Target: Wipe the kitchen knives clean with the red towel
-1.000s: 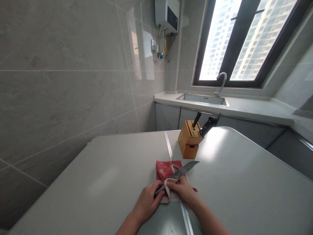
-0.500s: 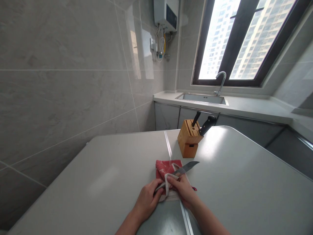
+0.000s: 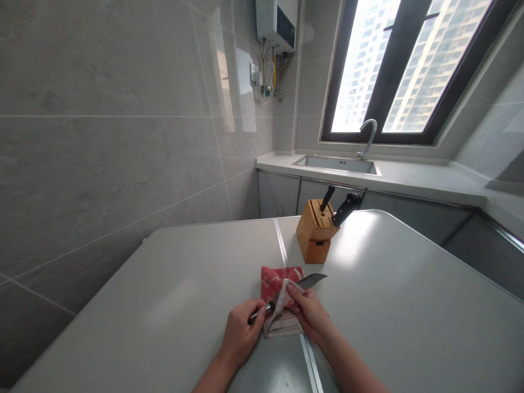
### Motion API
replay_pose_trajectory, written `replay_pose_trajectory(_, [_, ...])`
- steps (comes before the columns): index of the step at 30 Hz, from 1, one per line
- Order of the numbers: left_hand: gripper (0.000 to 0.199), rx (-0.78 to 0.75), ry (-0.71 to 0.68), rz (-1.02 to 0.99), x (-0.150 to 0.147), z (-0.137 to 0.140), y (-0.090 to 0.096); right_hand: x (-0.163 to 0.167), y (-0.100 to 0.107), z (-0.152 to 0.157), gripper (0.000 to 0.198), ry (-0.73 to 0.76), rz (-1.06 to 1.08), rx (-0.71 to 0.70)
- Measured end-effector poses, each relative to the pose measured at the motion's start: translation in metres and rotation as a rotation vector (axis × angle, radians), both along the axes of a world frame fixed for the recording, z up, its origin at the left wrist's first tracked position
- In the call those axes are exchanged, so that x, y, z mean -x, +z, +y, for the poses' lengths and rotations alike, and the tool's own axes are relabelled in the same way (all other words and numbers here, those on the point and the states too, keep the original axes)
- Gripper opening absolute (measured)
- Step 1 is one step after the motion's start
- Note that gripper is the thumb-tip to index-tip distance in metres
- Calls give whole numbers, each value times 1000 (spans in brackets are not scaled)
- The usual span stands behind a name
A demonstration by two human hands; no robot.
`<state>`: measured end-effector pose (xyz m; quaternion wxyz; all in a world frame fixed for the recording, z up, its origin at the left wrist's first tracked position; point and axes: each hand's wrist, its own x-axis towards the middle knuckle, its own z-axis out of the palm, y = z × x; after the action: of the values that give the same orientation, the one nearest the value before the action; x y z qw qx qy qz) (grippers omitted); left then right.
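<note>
My left hand (image 3: 244, 326) is closed around the dark handle of a kitchen knife (image 3: 313, 280), whose blade points up and to the right. A red and white cloth (image 3: 273, 280) lies on the table under the knife, and one white-edged fold of it wraps over the middle of the blade. My right hand (image 3: 311, 315) pinches that fold against the blade, thumb on top. The blade's tip sticks out beyond the cloth, while its middle is hidden under the fold.
A wooden knife block (image 3: 316, 232) with two black-handled knives stands just beyond the cloth on the white table (image 3: 192, 284). Behind the table are a counter with a sink (image 3: 338, 164), a faucet (image 3: 369, 139) and a window. A water heater (image 3: 276, 24) hangs on the wall.
My right hand has slid the cloth fold along the blade toward the tip, so less of the tip shows. My left hand with the knife has shifted slightly left, and more handle is visible.
</note>
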<state>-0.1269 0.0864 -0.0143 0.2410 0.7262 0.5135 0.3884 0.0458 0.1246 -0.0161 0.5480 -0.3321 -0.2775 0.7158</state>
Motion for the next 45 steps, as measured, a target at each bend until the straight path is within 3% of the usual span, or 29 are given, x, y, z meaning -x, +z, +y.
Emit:
replay_pose_trajectory(12, [36,43,207,-80,6,7,-10,-18,-3,13,30,-208,79,58])
replay_pose_trajectory(20, [36,19,298,-148,9,10,-13,-26,-5,17,30,-287,110,18])
replay_pose_trajectory(37, [38,0,360,-172,13,13,-15,-33,-5,21,28,-423,97,89])
replay_pose_trajectory(45, [36,9,396,-184,14,14,-15,-37,-9,23,31,-473,47,57])
